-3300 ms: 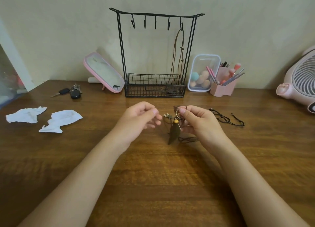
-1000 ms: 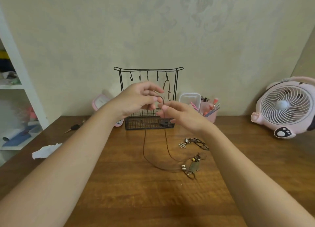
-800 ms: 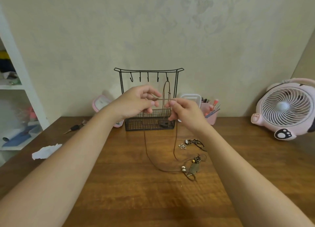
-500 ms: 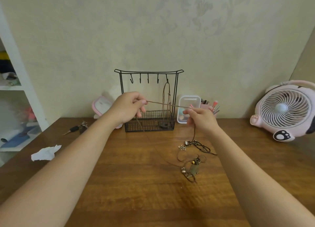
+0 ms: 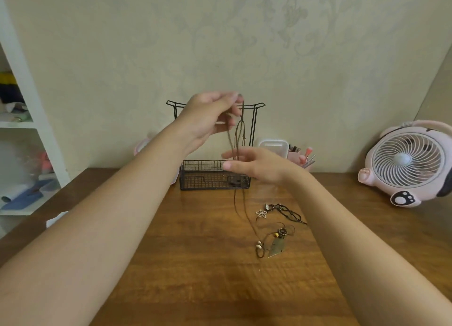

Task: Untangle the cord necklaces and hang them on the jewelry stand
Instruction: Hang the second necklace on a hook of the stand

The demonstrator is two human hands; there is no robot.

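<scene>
In front of the top bar of the jewelry stand (image 5: 254, 104), the left hand (image 5: 208, 116) is raised, with thumb and fingertips pinching the upper end of the brown cord necklace (image 5: 234, 201). The cord hangs down from that pinch, passes the fingertips of the right hand (image 5: 259, 168), and runs on to the table (image 5: 195, 276). Its white beads (image 5: 258, 247) and leaf pendant (image 5: 276, 250) lie flat there, right of and below both hands.

The right hand sits lower than the left, level with the stand's wire basket (image 5: 205, 176). Its fingers are straight and point left, gripping nothing. Whether they touch the cord cannot be told. A second brown necklace (image 5: 244, 136) hangs from the rightmost hook, just right of the pinch, with its pendant in the basket. The hooks further left are hidden behind the left hand.

The left table edge runs under the left forearm, with a white shelf unit (image 5: 24, 100) beyond it. Open wood lies between the two forearms, from the basket to the near edge. A black cord necklace (image 5: 288, 213) with a flower pendant (image 5: 261, 213) lies right of the hanging cord, near the leaf pendant. A clear container (image 5: 274, 146) and a pink pen holder (image 5: 297, 155) stand against the wall behind the right hand. A pink fan (image 5: 411, 164) stands at the far right, well apart from the necklaces
</scene>
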